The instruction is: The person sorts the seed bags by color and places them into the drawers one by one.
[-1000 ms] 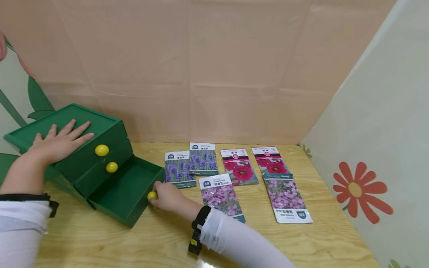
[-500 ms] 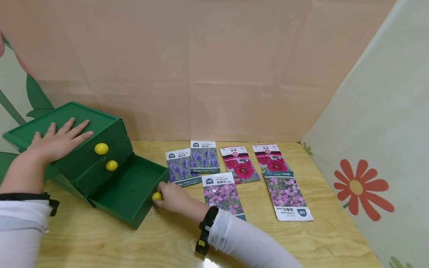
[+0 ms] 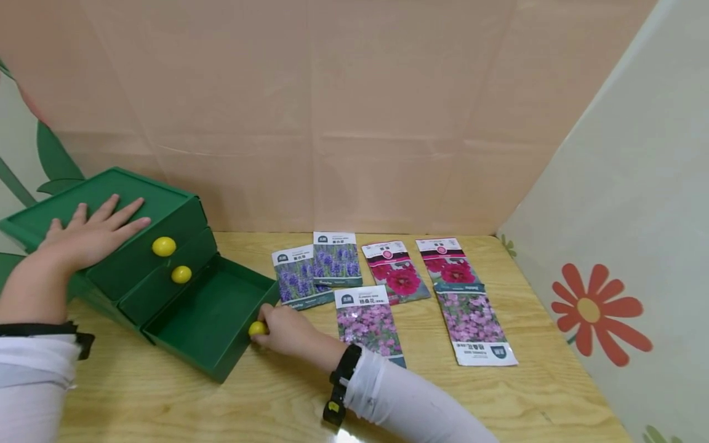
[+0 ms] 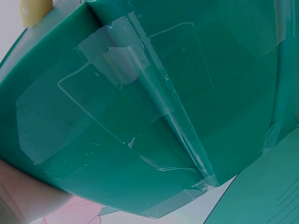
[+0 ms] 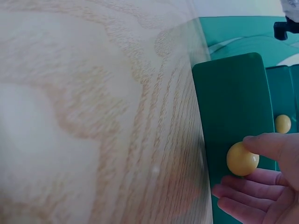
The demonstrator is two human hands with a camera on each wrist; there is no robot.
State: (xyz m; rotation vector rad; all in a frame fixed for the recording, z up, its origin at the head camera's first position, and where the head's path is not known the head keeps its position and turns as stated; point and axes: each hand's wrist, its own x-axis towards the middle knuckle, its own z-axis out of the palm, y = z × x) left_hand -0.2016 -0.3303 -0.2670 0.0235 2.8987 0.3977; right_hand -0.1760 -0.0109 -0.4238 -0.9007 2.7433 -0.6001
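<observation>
A small green drawer cabinet (image 3: 160,191) with yellow ball knobs stands at the left of the head view. Its bottom drawer (image 3: 199,320) is pulled out, its bare inside showing; the two drawers above are closed. My left hand (image 3: 88,237) lies flat on the cabinet top, fingers spread. With thumb and fingers my right hand (image 3: 290,332) pinches the bottom drawer's yellow knob (image 5: 242,159). In the left wrist view, clear tape (image 4: 154,93) covers a seam on the cabinet's side. The drawer's far front corner is right at a lavender seed packet (image 3: 299,280).
Behind it lies another lavender packet (image 3: 336,261). Two red-flower packets (image 3: 401,280) (image 3: 455,272) and two pink-flower packets (image 3: 368,326) (image 3: 471,317) lie to the right on the wooden table (image 3: 432,400). A peach sheet (image 3: 388,123) hangs behind.
My right hand has drawn the bottom drawer slightly further out, to the right. The nearest lavender packet has turned a little beside it. My left hand stays on the cabinet top.
</observation>
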